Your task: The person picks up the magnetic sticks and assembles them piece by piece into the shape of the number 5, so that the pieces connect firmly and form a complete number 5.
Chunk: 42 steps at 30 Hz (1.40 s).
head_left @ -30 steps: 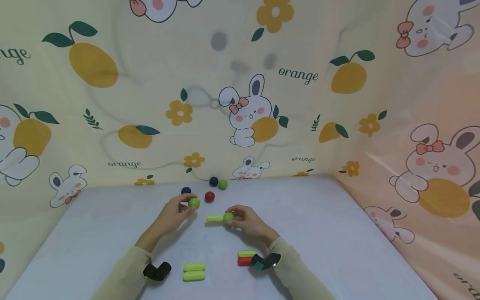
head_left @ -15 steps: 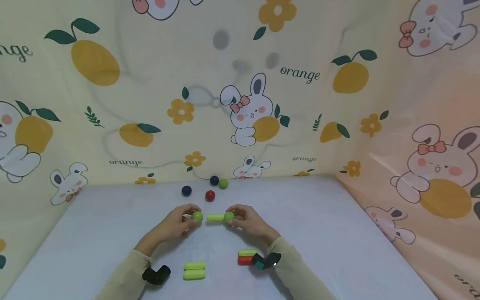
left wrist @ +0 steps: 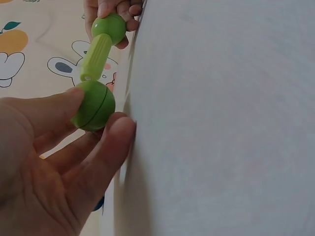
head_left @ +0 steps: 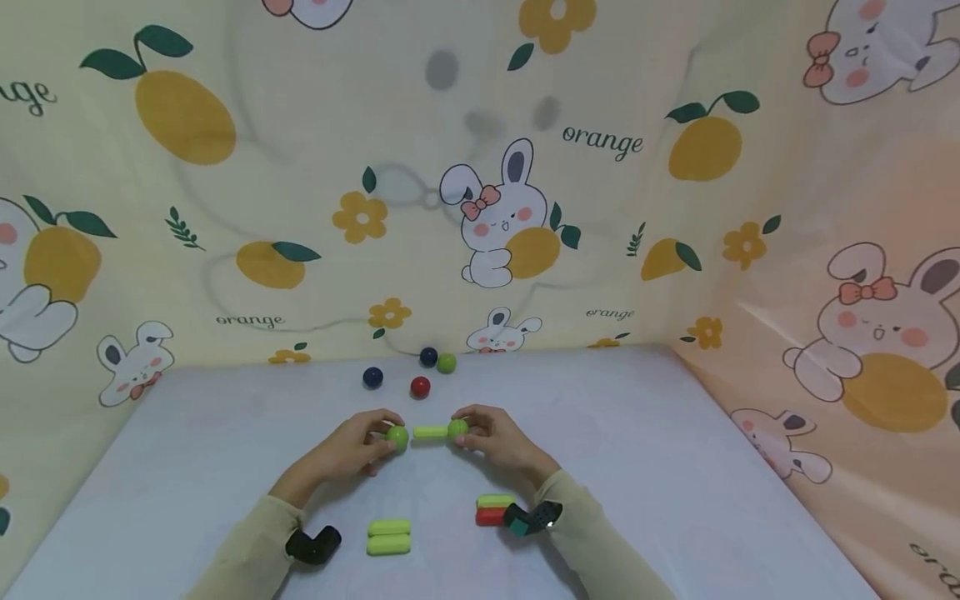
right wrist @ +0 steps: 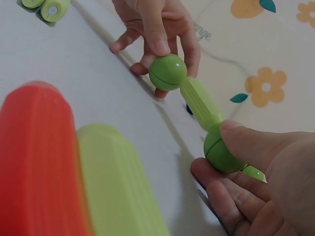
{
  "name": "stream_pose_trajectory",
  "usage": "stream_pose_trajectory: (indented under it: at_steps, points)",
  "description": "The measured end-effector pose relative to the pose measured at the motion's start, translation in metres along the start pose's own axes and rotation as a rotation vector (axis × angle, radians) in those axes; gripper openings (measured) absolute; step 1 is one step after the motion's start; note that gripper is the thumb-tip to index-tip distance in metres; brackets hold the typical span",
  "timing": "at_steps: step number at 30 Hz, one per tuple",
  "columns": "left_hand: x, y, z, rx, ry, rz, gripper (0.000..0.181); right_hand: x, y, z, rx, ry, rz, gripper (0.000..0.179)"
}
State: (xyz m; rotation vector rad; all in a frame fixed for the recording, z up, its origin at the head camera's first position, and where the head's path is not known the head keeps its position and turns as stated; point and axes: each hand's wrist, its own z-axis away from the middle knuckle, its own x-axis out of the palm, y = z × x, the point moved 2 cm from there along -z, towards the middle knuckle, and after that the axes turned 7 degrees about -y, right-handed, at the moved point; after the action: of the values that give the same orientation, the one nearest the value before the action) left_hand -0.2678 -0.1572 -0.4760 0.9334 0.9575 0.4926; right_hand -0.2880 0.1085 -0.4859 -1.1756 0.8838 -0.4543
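My left hand (head_left: 347,446) pinches a green ball (head_left: 397,437) between thumb and fingers, above the white table. Facing it, my right hand (head_left: 504,442) pinches another green ball (head_left: 458,429). From that second ball a light green ridged rod (head_left: 431,432) sticks out leftward, its free end pointing at the left hand's ball. The head view shows a narrow gap between rod end and ball. In the left wrist view the rod (left wrist: 96,56) shows a small round spot on its end face, very close to the ball (left wrist: 96,105).
Beyond the hands sit a red ball (head_left: 420,387), two dark blue balls (head_left: 372,377) and a green ball (head_left: 447,362). Two light green rods (head_left: 388,537) lie in front. A red rod (head_left: 491,517) and a light green rod (head_left: 495,501) lie by the right wrist.
My left hand has brought its green ball toward the near side and slightly right, level with the rod. The right hand with its ball and rod has stayed nearly still.
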Motion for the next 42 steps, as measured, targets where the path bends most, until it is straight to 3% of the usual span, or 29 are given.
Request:
stream_pose_trajectory:
  at_steps: [4,14,27,42]
  points:
    - [-0.0004,0.0011,0.0006,0.003,0.009,-0.006,0.034,-0.0004,-0.0004,-0.0020,-0.014,-0.003,0.017,0.039]
    - [0.0046,0.0036,0.0008,0.012,0.015,0.008,0.034,0.0006,-0.0007,-0.0034,0.038,0.030,0.063,0.038]
    - [0.0074,0.0051,-0.0007,-0.032,0.052,0.012,0.033,-0.0002,-0.0051,-0.0030,0.062,0.051,0.155,0.035]
    - [0.0081,0.0021,-0.0031,-0.003,0.051,-0.021,0.035,0.0001,-0.0053,-0.0009,0.093,0.059,0.197,0.033]
